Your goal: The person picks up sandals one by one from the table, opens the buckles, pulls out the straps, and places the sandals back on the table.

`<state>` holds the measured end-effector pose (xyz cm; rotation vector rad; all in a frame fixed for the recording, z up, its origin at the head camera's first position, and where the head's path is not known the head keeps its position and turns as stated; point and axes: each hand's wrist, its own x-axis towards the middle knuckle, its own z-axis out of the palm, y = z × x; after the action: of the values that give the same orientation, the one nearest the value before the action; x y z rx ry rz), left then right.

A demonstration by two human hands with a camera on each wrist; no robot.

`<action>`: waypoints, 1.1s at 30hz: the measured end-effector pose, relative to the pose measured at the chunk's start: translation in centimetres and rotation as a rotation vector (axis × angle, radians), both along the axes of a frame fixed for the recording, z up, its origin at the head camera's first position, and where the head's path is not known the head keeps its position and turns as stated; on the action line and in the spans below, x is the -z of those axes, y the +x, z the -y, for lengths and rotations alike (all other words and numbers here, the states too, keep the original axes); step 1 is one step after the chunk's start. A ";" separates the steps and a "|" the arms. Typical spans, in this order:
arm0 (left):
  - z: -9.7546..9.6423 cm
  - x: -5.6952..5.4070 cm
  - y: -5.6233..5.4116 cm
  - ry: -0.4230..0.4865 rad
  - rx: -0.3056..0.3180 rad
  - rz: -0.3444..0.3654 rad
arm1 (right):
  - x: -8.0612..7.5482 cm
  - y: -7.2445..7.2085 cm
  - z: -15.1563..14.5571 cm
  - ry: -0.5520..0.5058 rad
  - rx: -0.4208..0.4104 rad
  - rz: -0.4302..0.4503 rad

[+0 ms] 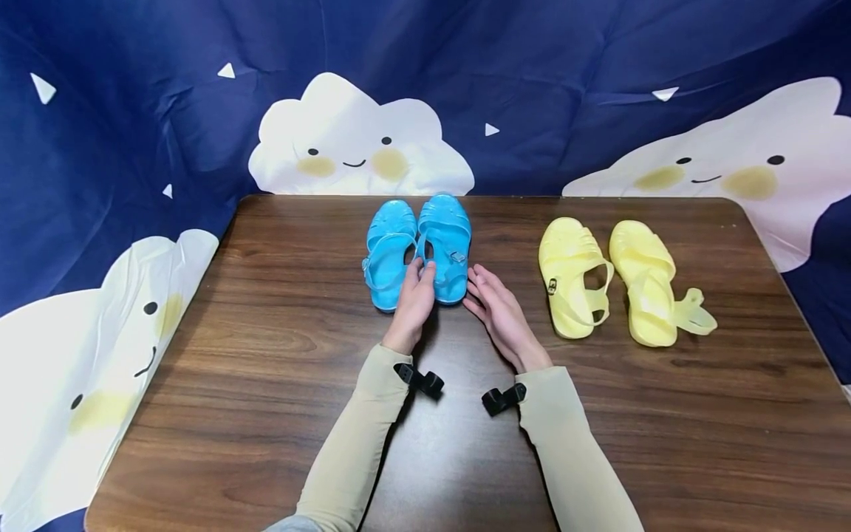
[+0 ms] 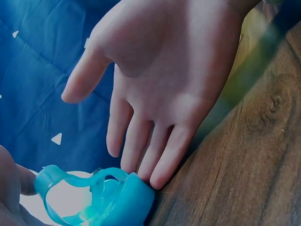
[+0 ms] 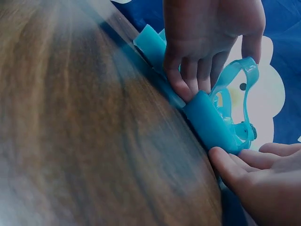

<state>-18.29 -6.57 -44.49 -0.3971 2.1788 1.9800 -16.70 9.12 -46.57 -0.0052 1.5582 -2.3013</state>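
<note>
Two blue jelly sandals stand side by side at the far middle of the table, toes away from me. In the head view, my left hand (image 1: 414,304) reaches between the left blue sandal (image 1: 391,219) and the right blue sandal (image 1: 445,214). Its thumb lies at the right sandal's strap, and its fingers (image 3: 204,75) point down along the inner side. My right hand (image 1: 501,312) is at that sandal's outer side, fingers nearly straight; in the right wrist view its fingertips (image 3: 219,155) touch the sole edge. The ankle strap (image 2: 47,176) arches up beside the left thumb.
To the right lie two yellow jelly sandals: one with its strap looped (image 1: 565,244), the other (image 1: 640,247) with its strap splayed rightward. The brown wooden table (image 1: 266,355) ends at a dark blue cloth (image 1: 518,81) with white clouds. Each wrist wears a black camera band.
</note>
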 end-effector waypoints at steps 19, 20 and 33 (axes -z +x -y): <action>0.1 -0.5 0.3 0.033 0.058 0.054 | -0.6 -0.3 -0.6 0.350 0.059 -0.029; 0.1 -0.6 0.3 0.040 0.060 0.060 | -0.7 -0.3 -0.7 0.373 0.060 -0.026; 0.6 -0.8 0.4 0.065 0.166 0.066 | -1.1 -0.4 -1.8 0.576 0.030 -0.012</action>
<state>-17.90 -7.14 -43.67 -0.2586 2.0313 1.9142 -17.09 10.90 -45.48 0.1514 2.1766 -1.7929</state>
